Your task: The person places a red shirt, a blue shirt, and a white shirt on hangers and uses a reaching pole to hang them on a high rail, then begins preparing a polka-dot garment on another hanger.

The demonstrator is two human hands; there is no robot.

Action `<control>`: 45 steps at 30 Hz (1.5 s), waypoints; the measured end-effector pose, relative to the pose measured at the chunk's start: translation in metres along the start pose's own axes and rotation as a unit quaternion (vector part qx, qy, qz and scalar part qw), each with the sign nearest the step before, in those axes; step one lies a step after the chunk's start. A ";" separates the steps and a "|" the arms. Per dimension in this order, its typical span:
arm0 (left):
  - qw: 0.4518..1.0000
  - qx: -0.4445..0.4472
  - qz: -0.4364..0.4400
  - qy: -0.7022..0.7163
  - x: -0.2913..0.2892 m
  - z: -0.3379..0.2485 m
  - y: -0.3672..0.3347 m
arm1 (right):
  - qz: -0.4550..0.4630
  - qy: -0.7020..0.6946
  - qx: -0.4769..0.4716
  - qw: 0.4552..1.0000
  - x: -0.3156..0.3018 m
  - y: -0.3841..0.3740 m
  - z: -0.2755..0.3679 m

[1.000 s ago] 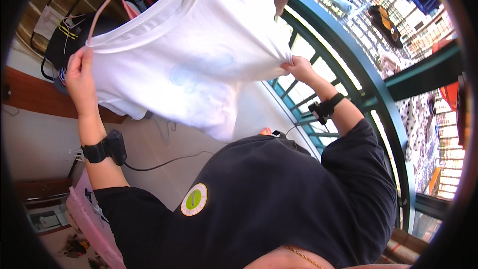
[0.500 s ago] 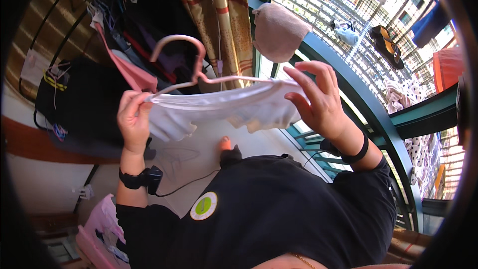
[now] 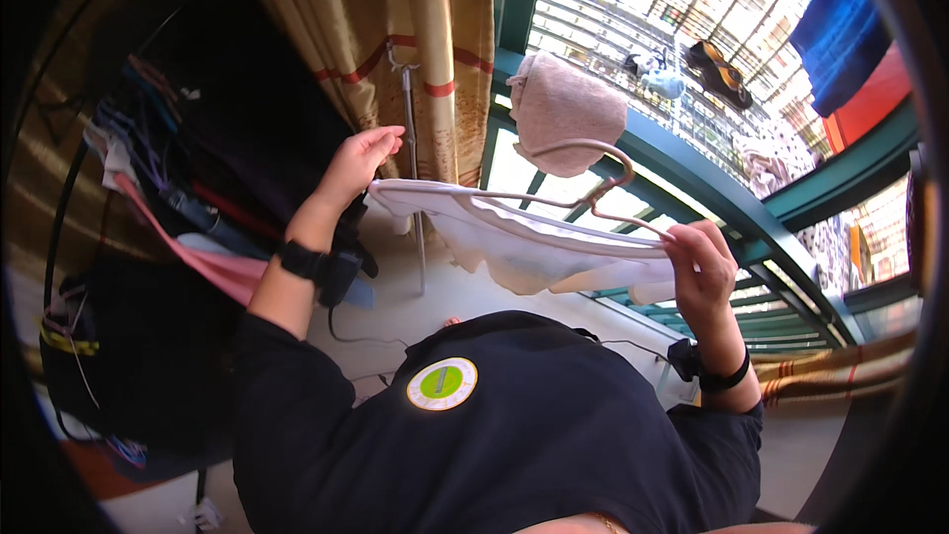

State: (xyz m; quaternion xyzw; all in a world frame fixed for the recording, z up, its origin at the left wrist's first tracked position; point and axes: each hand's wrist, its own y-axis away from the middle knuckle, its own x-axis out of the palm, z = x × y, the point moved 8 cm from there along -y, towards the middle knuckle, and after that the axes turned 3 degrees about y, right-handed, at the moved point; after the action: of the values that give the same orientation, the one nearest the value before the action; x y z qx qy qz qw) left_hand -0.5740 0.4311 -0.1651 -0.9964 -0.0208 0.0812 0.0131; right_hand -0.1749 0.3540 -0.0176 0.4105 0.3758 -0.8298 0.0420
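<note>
A thin white garment (image 3: 534,255) hangs spread along a pinkish clothes hanger (image 3: 539,200), whose hook rises right of the middle and overlaps a beige cloth (image 3: 570,111). My right hand (image 3: 704,267) pinches the hanger's right end, with the garment's edge at the fingers. Just above the garment's left end, my left hand (image 3: 364,166) is off it, fingers stretched out and holding nothing that I can see. Its fingertips point toward a metal pole (image 3: 407,104) with a forked top, standing in front of the curtain.
To the left, dark clothes and several hangers (image 3: 138,163) crowd a rack, with a pink garment (image 3: 222,275) among them. A gold curtain (image 3: 371,0) hangs behind. At right are a green window frame (image 3: 692,163), more laundry and a pair of dark sandals (image 3: 719,74) on a grille.
The hanger and garment have swung rightward, and the right hand has lowered and closed on the right end. My left hand has let go of the left end and moved up and right.
</note>
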 end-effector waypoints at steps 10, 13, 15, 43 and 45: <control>0.977 0.040 -0.130 -0.163 -0.018 0.175 -0.140 | -0.062 0.082 0.137 0.985 -0.046 0.022 0.034; 0.963 0.071 -0.192 -0.176 -0.047 0.219 -0.143 | -0.064 0.103 0.134 0.984 -0.054 0.020 0.042; 0.972 0.091 -0.184 -0.115 -0.028 0.199 -0.127 | -0.079 0.114 0.145 0.980 -0.062 0.027 0.038; 0.915 0.223 0.302 0.146 0.412 -0.117 0.185 | -0.191 0.072 0.149 0.968 -0.235 0.163 0.001; 0.913 0.222 0.308 0.152 0.427 -0.117 0.192 | -0.195 0.081 0.153 0.965 -0.246 0.175 0.001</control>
State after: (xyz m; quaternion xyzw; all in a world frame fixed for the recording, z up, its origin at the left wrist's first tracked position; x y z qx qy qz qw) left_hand -0.1266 0.2556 -0.1238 -0.9252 0.3078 -0.0685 0.2113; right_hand 0.0524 0.1697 0.0547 0.3964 0.3192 -0.8336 -0.2147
